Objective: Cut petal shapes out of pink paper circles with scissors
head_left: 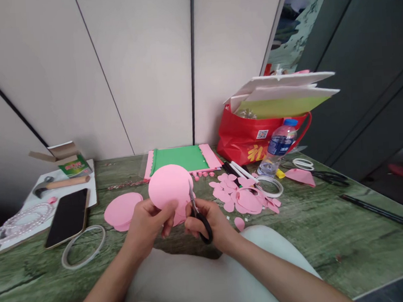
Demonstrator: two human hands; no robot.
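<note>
Our left hand [153, 221] pinches a pink paper circle [169, 185]; our right hand [213, 217] grips scissors [193, 202] (black-handled ones) by its edge.

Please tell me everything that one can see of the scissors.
The scissors have black handles that look like plastic and slim, grey, metal-looking blades. The right hand grips the handles, hiding part of them. The blades point upward at the right edge of the pink paper disc held by the left hand; how far they are open is hard to tell.
</note>
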